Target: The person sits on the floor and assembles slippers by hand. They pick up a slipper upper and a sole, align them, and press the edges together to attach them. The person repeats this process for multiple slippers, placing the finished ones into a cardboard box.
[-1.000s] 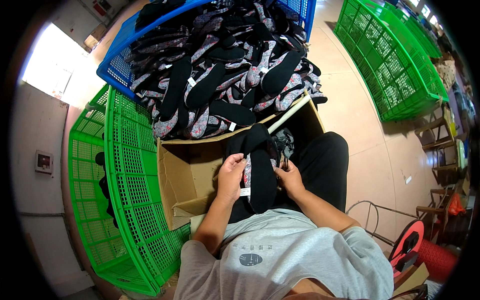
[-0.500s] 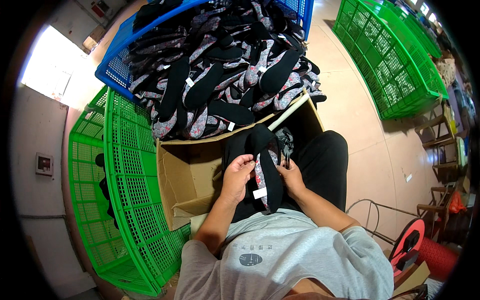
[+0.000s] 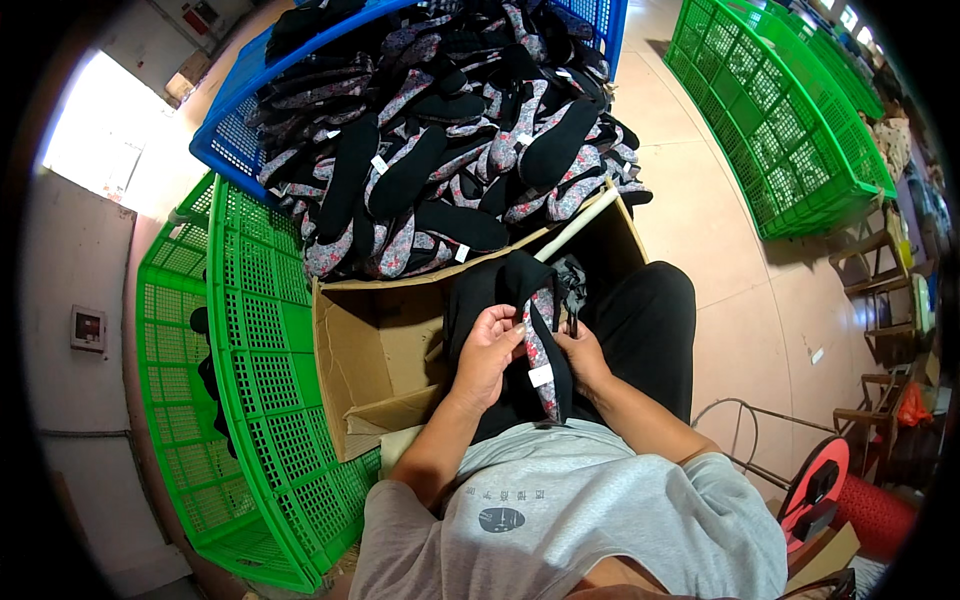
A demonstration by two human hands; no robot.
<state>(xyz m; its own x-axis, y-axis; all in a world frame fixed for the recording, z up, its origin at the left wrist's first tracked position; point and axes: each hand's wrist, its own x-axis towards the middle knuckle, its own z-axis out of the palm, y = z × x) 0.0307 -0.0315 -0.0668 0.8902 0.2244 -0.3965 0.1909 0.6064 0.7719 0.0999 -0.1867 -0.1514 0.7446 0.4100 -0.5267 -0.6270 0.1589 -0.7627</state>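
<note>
A slipper upper (image 3: 537, 345), black with a grey-and-red floral side and a small white tag (image 3: 541, 376), is held over my lap. My left hand (image 3: 486, 355) pinches its left edge between thumb and fingers. Across from it, my right hand (image 3: 583, 357) grips the right edge with the thumb on the fabric. A thin dark pointed tool (image 3: 573, 322), perhaps snips, sticks up from the right hand; its kind is hard to make out. The fingers under the slipper are hidden.
A heap of similar slippers (image 3: 402, 175) fills a blue crate (image 3: 228, 130) ahead and spills over a cardboard box (image 3: 350, 350). A pale rod (image 3: 580, 222) crosses the box. Green crates (image 3: 265, 370) stand at left, another green crate (image 3: 775, 125) at far right. A red-rimmed reel (image 3: 815, 490) stands lower right.
The slipper has turned, so more of its floral side shows, and its tag has shifted right and slightly up. My left hand has moved slightly right; the right hand has barely moved.
</note>
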